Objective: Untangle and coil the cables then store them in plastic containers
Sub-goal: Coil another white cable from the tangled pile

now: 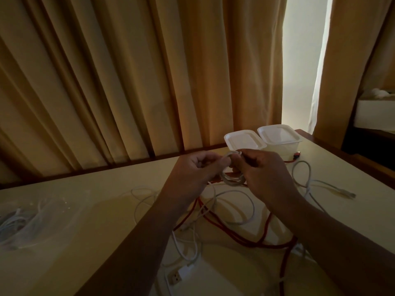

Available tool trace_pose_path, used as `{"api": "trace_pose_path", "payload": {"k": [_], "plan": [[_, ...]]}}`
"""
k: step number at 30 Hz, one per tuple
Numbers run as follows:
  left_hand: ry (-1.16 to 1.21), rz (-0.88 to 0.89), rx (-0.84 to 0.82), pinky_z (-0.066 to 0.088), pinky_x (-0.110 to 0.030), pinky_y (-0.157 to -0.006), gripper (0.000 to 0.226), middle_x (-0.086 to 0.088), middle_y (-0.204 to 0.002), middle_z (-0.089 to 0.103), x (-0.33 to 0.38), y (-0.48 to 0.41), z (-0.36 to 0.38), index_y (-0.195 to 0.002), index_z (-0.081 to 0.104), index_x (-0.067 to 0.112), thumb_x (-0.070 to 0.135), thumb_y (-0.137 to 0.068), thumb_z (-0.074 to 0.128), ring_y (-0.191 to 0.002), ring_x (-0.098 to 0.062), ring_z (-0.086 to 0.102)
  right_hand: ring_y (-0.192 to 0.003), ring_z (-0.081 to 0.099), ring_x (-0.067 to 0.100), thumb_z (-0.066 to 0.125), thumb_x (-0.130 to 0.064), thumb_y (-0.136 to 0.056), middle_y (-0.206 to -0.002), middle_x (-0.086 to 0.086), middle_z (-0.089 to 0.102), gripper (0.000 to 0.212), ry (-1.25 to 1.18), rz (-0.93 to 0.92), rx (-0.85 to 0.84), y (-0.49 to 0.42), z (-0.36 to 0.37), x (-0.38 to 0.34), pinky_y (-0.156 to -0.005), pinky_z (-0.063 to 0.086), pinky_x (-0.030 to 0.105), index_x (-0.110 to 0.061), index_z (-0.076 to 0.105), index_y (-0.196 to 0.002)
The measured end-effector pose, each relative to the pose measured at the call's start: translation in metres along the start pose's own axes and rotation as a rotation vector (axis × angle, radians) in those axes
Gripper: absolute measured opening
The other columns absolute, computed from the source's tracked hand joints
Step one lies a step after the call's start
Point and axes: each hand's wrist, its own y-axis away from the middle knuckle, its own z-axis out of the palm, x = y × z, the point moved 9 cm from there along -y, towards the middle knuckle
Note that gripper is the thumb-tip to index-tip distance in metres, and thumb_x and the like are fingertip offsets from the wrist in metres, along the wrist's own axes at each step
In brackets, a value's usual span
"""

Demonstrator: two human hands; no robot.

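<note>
While its loose tail trails down among the red cable on the surface, a hard pull could snag and spring the small white coil, which the left hand and right hand pinch with curled fingers, raised side by side near the 2 lidded containers.

Setting: a domestic room. Indicators: tan pleated curtains parted on a strip of daylight, a pale table edged in dark wood, and dark wooden furniture carrying a white box.
</note>
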Motion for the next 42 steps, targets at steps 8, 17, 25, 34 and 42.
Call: {"api": "trace_pose_path", "payload": {"k": [8,17,25,34,42], "plan": [[0.174,-0.102,0.061,0.061,-0.031,-0.074,0.019,-0.013,-0.093,0.079,-0.011,-0.001,-0.003,-0.106,0.072,0.008,0.002,-0.088,0.074,-0.086,-0.025,0.078,-0.073,0.071,0.002,0.060,-0.034,-0.100,-0.081,-0.009,0.075,0.018,0.016,-0.057,-0.015,0.001,0.009,-0.004,-0.065,0.058,0.022,-0.025,0.076,-0.102],[0.508,-0.239,-0.036,0.061,-0.035,-0.085,0.024,-0.022,-0.115,0.073,-0.026,-0.004,0.010,-0.118,0.072,0.004,0.003,-0.098,0.058,-0.104,-0.026,0.071,-0.081,0.073,0.004,0.058,-0.030,-0.101,-0.088,-0.007,0.077,0.019,-0.119,0.034,-0.051,-0.002,0.007,0.002,-0.080,0.062,0.035,-0.023,0.075,-0.106],[0.529,-0.224,0.004,0.060,-0.037,-0.092,0.027,-0.018,-0.114,0.075,-0.026,-0.006,0.005,-0.123,0.069,0.001,0.005,-0.102,0.053,-0.099,-0.023,0.073,-0.095,0.074,0.014,0.060,-0.026,-0.100,-0.099,0.001,0.078,0.020,-0.360,0.149,-0.190,-0.002,0.023,0.008,-0.093,0.058,0.040,-0.021,0.075,-0.111],[0.706,-0.239,-0.062,0.062,-0.030,-0.071,0.032,-0.015,-0.102,0.076,-0.017,-0.004,0.014,-0.120,0.066,0.006,-0.007,-0.100,0.044,-0.085,-0.020,0.075,-0.110,0.056,0.035,0.042,-0.011,-0.104,-0.116,0.020,0.066,0.029,-0.793,0.428,-0.406,0.005,0.047,0.021,-0.103,0.043,0.048,0.003,0.064,-0.116],[0.555,-0.142,-0.007,0.059,-0.028,-0.069,0.021,-0.013,-0.091,0.074,-0.009,-0.003,0.014,-0.097,0.076,0.005,0.009,-0.099,0.056,-0.080,-0.021,0.071,-0.099,0.049,0.028,0.043,-0.027,-0.105,-0.113,0.020,0.065,0.042,-0.738,0.458,-0.353,0.005,0.043,0.023,-0.078,0.035,0.039,0.000,0.060,-0.132]]}}
